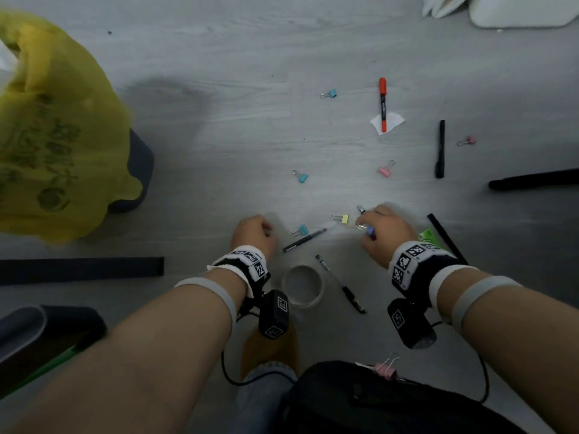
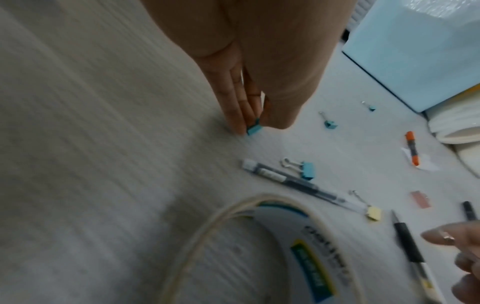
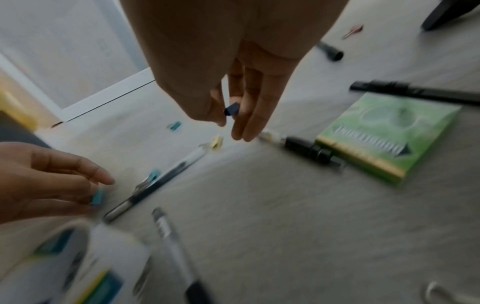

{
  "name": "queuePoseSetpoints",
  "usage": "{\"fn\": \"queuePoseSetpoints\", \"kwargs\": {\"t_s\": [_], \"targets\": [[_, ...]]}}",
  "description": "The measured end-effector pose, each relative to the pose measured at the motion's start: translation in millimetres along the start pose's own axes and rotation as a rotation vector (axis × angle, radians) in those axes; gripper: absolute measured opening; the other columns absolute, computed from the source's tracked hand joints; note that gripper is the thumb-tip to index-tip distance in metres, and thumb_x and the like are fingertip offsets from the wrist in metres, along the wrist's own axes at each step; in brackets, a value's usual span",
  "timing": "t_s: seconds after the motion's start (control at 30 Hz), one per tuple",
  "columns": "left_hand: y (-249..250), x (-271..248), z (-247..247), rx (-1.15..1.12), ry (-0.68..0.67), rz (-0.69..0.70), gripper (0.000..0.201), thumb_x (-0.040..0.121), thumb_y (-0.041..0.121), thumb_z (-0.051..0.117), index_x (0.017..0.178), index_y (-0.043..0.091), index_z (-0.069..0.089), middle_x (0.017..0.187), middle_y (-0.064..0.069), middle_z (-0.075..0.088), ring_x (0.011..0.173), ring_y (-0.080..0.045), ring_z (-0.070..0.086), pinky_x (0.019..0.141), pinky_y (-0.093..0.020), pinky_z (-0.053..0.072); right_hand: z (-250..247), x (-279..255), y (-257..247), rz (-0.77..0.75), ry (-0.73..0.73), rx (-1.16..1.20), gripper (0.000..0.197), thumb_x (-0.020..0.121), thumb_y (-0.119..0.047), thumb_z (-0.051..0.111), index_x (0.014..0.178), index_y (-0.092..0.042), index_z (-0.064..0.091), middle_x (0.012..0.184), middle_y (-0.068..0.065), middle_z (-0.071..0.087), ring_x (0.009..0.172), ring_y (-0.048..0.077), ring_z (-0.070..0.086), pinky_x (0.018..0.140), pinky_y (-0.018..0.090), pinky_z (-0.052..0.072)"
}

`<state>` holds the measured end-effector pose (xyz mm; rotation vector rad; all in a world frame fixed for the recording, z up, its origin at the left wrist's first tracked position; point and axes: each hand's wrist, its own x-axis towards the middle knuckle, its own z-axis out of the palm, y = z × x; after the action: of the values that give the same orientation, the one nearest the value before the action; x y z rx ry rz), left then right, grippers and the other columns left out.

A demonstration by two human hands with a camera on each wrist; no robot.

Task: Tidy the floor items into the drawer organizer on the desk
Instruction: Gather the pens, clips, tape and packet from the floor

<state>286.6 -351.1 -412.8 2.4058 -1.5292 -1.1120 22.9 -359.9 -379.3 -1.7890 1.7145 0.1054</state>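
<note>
Stationery lies scattered on the grey floor. My left hand (image 1: 266,228) pinches a teal binder clip (image 2: 254,130) just above the floor, between thumb and fingertips (image 2: 240,123). My right hand (image 1: 372,228) holds a dark blue binder clip (image 3: 232,108) in its curled fingers. Between the hands lie another teal clip (image 1: 301,229), a black gel pen (image 1: 305,240) and a yellow clip (image 1: 341,218). A tape roll (image 1: 302,286) and a second pen (image 1: 341,285) lie nearer me. No drawer organizer is in view.
Farther out lie an orange marker (image 1: 383,104) on a paper scrap, a black marker (image 1: 440,148), and blue and pink clips. A green box (image 3: 389,137) sits by my right hand. A yellow-bagged bin (image 1: 56,136) stands left, with a black bag (image 1: 376,402) below.
</note>
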Motion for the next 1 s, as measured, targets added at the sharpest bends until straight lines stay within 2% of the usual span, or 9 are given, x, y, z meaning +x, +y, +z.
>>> {"fn": "queuePoseSetpoints", "kwargs": {"t_s": [0.13, 0.23, 0.33, 0.4, 0.47, 0.6, 0.7, 0.87, 1.0], "targets": [[28, 7, 6, -0.054, -0.019, 0.123, 0.017, 0.08, 0.009, 0.066, 0.096, 0.014, 0.07, 0.093, -0.005, 0.07, 0.085, -0.02, 0.064, 0.077, -0.023, 0.049, -15, 9, 12, 0.071, 0.031, 0.021, 0.021, 0.087, -0.012, 0.057, 0.106, -0.01, 0.066, 0.107, 0.008, 0.05, 0.09, 0.027, 0.057, 0.075, 0.028, 0.041], [35, 9, 14, -0.022, -0.083, 0.22, 0.02, 0.081, 0.009, 0.064, 0.098, 0.017, 0.069, 0.095, -0.004, 0.067, 0.092, -0.024, 0.064, 0.081, -0.031, 0.053, -21, 12, 14, 0.074, 0.049, 0.025, 0.02, 0.089, -0.01, 0.056, 0.106, -0.01, 0.066, 0.111, 0.009, 0.051, 0.093, 0.027, 0.058, 0.083, 0.031, 0.047], [30, 10, 18, 0.13, -0.118, 0.288, 0.032, 0.081, 0.013, 0.067, 0.112, 0.022, 0.067, 0.113, -0.005, 0.057, 0.113, -0.026, 0.049, 0.093, -0.036, 0.048, -19, 16, 14, 0.065, 0.056, 0.029, 0.02, 0.09, -0.009, 0.054, 0.107, -0.01, 0.065, 0.111, 0.008, 0.051, 0.091, 0.025, 0.056, 0.082, 0.029, 0.046], [26, 10, 21, 0.147, -0.116, 0.314, 0.04, 0.08, 0.014, 0.07, 0.117, 0.026, 0.064, 0.121, -0.004, 0.048, 0.118, -0.025, 0.038, 0.097, -0.034, 0.042, -14, 19, 16, 0.068, 0.066, 0.048, 0.019, 0.09, -0.008, 0.054, 0.106, -0.01, 0.064, 0.111, 0.008, 0.05, 0.09, 0.024, 0.056, 0.079, 0.026, 0.042], [24, 9, 24, 0.138, -0.108, 0.349, 0.043, 0.079, 0.013, 0.071, 0.118, 0.027, 0.063, 0.123, -0.004, 0.045, 0.118, -0.025, 0.035, 0.099, -0.033, 0.036, -9, 20, 17, 0.061, 0.074, 0.068, 0.02, 0.09, -0.006, 0.054, 0.107, -0.01, 0.064, 0.112, 0.009, 0.05, 0.09, 0.023, 0.056, 0.079, 0.025, 0.041], [29, 10, 28, 0.158, -0.098, 0.408, 0.039, 0.077, 0.014, 0.075, 0.112, 0.026, 0.063, 0.117, -0.001, 0.043, 0.114, -0.022, 0.035, 0.095, -0.026, 0.033, -1, 19, 19, 0.068, 0.07, 0.089, 0.02, 0.09, -0.006, 0.056, 0.108, -0.01, 0.064, 0.116, 0.009, 0.05, 0.096, 0.025, 0.057, 0.087, 0.03, 0.047], [34, 11, 29, 0.234, -0.092, 0.419, 0.028, 0.079, 0.011, 0.072, 0.104, 0.022, 0.062, 0.113, 0.0, 0.043, 0.113, -0.022, 0.038, 0.092, -0.024, 0.033, 3, 19, 23, 0.06, 0.085, 0.097, 0.019, 0.089, -0.005, 0.058, 0.105, -0.01, 0.064, 0.113, 0.009, 0.051, 0.096, 0.027, 0.058, 0.085, 0.029, 0.046], [48, 14, 26, 0.372, -0.114, 0.411, 0.018, 0.085, 0.014, 0.063, 0.102, 0.013, 0.06, 0.116, -0.006, 0.05, 0.113, -0.028, 0.044, 0.088, -0.032, 0.043, 4, 19, 28, 0.094, 0.094, 0.11, 0.02, 0.089, -0.008, 0.061, 0.108, -0.011, 0.063, 0.11, 0.007, 0.053, 0.086, 0.018, 0.049, 0.079, 0.024, 0.039], [61, 19, 21, 0.471, -0.114, 0.41, 0.02, 0.082, 0.012, 0.06, 0.102, 0.009, 0.061, 0.108, -0.009, 0.06, 0.104, -0.029, 0.055, 0.081, -0.036, 0.049, 1, 19, 27, 0.095, 0.115, 0.138, 0.018, 0.089, -0.008, 0.061, 0.107, -0.009, 0.064, 0.102, 0.004, 0.052, 0.087, 0.021, 0.055, 0.078, 0.024, 0.04]]}}
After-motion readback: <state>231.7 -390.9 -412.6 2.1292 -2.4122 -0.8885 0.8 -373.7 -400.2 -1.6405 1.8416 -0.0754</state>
